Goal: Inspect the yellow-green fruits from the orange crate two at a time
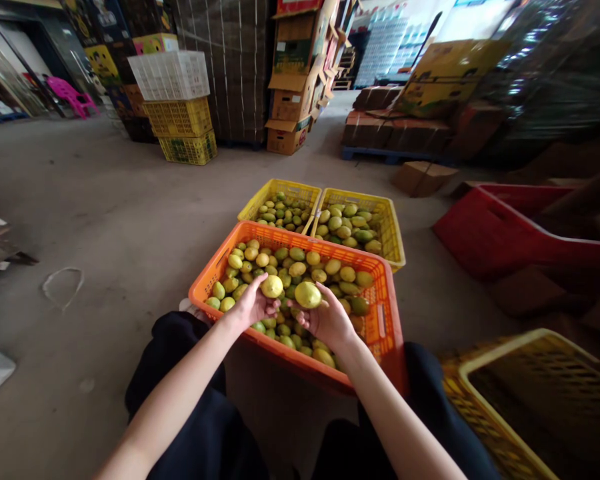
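Over an orange crate (392,333) full of yellow and green lemons, both hands are raised close together. My left hand (254,305) holds a yellow lemon (272,287) between thumb and fingers. A second, slightly larger yellow lemon (308,295) rests in my right hand (329,319), its thumb along the side and its fingers curled below. The two held lemons are apart. Loose lemons lie in the crate beneath both hands.
Behind the orange crate stand two yellow crates of lemons, a left one (260,193) and a right one (396,233). A yellow crate (510,433) is at lower right, a red bin (473,233) at right. Stacked crates (180,119) and cardboard boxes (287,107) stand farther back.
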Action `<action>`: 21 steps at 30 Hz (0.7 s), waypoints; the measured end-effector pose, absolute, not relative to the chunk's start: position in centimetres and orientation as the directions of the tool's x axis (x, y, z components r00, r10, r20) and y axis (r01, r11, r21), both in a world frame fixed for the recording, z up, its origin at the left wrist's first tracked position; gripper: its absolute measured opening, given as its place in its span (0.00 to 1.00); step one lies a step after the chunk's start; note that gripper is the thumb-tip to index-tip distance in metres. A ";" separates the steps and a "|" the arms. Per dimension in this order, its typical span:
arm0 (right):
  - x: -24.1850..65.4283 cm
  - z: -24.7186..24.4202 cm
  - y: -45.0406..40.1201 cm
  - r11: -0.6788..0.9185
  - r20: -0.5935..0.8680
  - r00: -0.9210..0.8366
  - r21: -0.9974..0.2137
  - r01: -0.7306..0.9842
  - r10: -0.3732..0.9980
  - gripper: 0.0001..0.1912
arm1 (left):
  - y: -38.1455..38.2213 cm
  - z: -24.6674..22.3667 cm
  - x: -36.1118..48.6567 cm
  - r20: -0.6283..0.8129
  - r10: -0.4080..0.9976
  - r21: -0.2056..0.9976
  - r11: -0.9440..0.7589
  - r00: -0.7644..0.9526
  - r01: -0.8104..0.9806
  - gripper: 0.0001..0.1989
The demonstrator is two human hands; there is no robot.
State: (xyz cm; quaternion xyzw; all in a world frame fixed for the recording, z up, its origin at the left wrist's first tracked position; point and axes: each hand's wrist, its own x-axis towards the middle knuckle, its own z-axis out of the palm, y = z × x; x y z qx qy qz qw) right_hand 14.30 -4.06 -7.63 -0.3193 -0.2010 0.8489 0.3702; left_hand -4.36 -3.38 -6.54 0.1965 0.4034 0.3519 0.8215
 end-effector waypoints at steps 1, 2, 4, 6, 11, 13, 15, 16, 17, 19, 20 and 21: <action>14.3 -7.6 -4.1 -0.651 -0.404 -0.519 -0.571 -0.500 0.753 0.22 | -3.4 -6.5 -4.3 -0.531 0.734 0.603 0.678 0.423 -0.420 0.26; 14.3 -7.6 -4.1 -0.655 -0.414 -0.515 -0.566 -0.501 0.751 0.23 | -3.3 -6.5 -4.2 -0.534 0.733 0.601 0.680 0.422 -0.420 0.26; 14.2 -7.5 -4.0 -0.664 -0.431 -0.509 -0.554 -0.503 0.745 0.25 | -3.2 -6.5 -4.1 -0.535 0.732 0.602 0.681 0.423 -0.417 0.28; 14.1 -7.4 -4.1 -0.671 -0.445 -0.504 -0.540 -0.508 0.740 0.26 | -3.1 -6.6 -3.8 -0.536 0.730 0.607 0.682 0.423 -0.407 0.28; 13.9 -7.0 -4.2 -0.684 -0.474 -0.493 -0.492 -0.539 0.730 0.28 | -2.6 -7.1 -3.3 -0.562 0.717 0.615 0.695 0.412 -0.372 0.28; 13.8 -7.0 -4.3 -0.688 -0.477 -0.496 -0.480 -0.544 0.725 0.29 | -2.5 -7.3 -3.1 -0.566 0.718 0.621 0.695 0.406 -0.362 0.28; 13.7 -7.0 -4.3 -0.699 -0.487 -0.503 -0.473 -0.536 0.715 0.30 | -2.6 -7.6 -2.9 -0.562 0.715 0.629 0.696 0.416 -0.347 0.27; 13.6 -7.0 -4.3 -0.707 -0.493 -0.506 -0.471 -0.528 0.707 0.30 | -2.6 -7.7 -2.8 -0.554 0.713 0.632 0.696 0.430 -0.340 0.26; 13.6 -7.1 -4.3 -0.714 -0.500 -0.511 -0.471 -0.518 0.699 0.30 | -2.7 -7.9 -2.7 -0.545 0.711 0.635 0.696 0.445 -0.335 0.26; 13.6 -7.1 -4.3 -0.728 -0.509 -0.520 -0.474 -0.496 0.686 0.31 | -2.9 -8.1 -2.6 -0.520 0.709 0.642 0.692 0.475 -0.330 0.26; 13.6 -7.1 -4.3 -0.733 -0.511 -0.525 -0.477 -0.485 0.681 0.31 | -2.9 -8.1 -2.6 -0.510 0.710 0.646 0.689 0.485 -0.328 0.26; 13.6 -7.1 -4.3 -0.736 -0.513 -0.528 -0.481 -0.475 0.677 0.31 | -3.0 -8.2 -2.6 -0.504 0.711 0.650 0.686 0.490 -0.327 0.26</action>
